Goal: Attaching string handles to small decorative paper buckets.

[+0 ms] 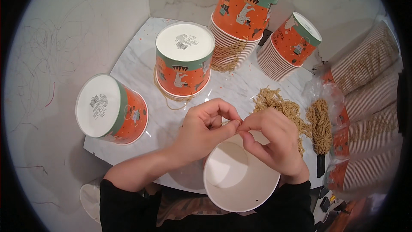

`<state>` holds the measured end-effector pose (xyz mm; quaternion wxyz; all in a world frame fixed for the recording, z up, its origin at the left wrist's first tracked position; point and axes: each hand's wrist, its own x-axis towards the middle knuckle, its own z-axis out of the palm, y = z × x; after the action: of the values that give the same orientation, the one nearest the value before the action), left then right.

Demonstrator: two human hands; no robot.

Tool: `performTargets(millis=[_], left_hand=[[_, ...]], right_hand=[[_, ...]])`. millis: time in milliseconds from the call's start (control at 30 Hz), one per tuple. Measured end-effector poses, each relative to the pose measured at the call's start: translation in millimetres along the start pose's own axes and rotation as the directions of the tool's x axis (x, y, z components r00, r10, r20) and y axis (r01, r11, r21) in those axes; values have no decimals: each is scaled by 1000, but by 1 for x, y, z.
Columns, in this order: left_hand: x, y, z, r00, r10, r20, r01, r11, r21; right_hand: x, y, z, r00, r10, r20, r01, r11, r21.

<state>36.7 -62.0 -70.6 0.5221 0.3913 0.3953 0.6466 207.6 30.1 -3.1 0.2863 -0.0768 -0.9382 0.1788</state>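
A white-lined paper bucket is tilted with its open mouth toward me, close in front of my body. A small dark hole shows near its lower rim. At the bucket's far rim, my left hand is closed in a pinch. My right hand pinches at the same spot, its fingertips meeting the left ones. What lies between the fingertips is too small and covered to make out. Beyond the right hand lies a loose heap of tan cord, partly hidden by that hand.
Upside-down orange bucket with cord around it stands ahead; another orange bucket is at left. Two bucket stacks stand at the back. A bundled cord hank lies right, beside wrapped bucket stacks. Marble-patterned table meets walls.
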Motion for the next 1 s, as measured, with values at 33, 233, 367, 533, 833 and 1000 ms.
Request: performTargets(millis=[33,233,367,533,833,1000], left_hand=[[0,-3,0,997,70,-35,-69,997,21],[7,-16,-7,989,113,-91,-100,985,140],[10,-26,-7,971,207,-122,-190,972,140],[8,-30,-6,941,305,-147,-287,949,134],[5,-29,-7,941,337,-41,-338,940,-32],[5,-34,-9,936,351,-23,-351,936,-25]], right_hand=[[0,2,1,1000,11,6,-11,1000,12],[3,9,4,998,58,39,-61,995,75],[3,13,4,958,275,79,-286,920,269],[1,21,10,926,359,118,-367,785,499],[2,28,7,919,346,188,-389,722,572],[3,25,8,891,391,229,-444,648,619]])
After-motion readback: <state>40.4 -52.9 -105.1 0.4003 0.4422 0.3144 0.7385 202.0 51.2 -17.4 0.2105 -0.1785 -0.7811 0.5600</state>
